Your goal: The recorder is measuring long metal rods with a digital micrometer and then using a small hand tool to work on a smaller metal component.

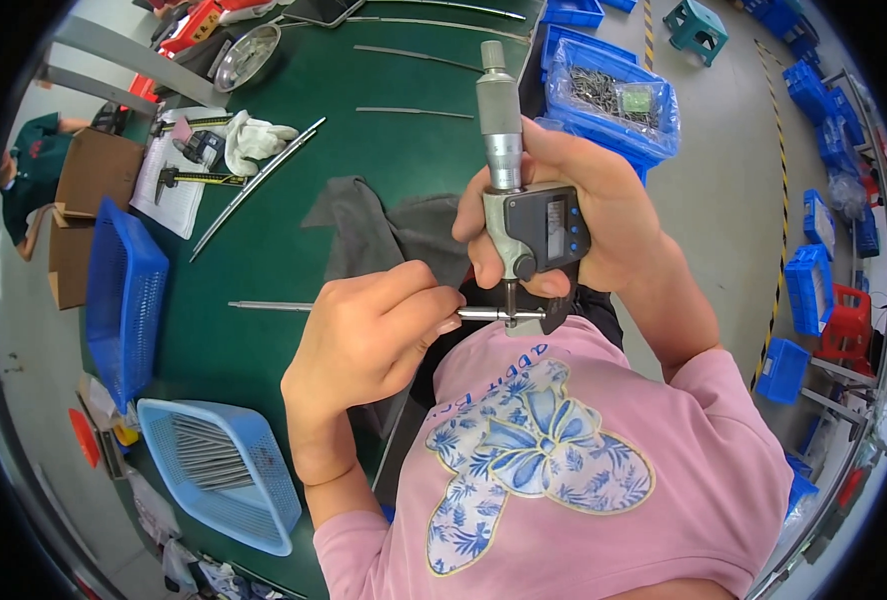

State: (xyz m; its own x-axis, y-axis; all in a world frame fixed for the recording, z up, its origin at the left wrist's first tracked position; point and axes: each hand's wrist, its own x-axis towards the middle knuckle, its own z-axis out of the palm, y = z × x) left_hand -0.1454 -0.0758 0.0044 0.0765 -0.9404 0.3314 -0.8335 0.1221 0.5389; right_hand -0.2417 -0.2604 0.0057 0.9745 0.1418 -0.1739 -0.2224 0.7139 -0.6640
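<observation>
My right hand (pixel 599 180) is closed around a digital micrometer (pixel 505 215), its thimble pointing away from me and its small screen facing up. My left hand (pixel 359 335) pinches a thin metal rod (pixel 274 306) that lies crosswise. The rod's right end sits between the measuring faces at the near end of the micrometer; whether both faces touch it, I cannot tell. Beyond my hands, a grey cloth (pixel 349 235) lies crumpled on the green table (pixel 264 350).
A light-blue basket (pixel 274 480) of metal rods stands near left, with a darker blue basket (pixel 129 300) beyond. Calipers (pixel 199 178), white gloves (pixel 256 140) and long rods (pixel 259 190) lie far left. A blue bin (pixel 614 95) of small metal parts stands far right. Another person (pixel 39 170) is at left.
</observation>
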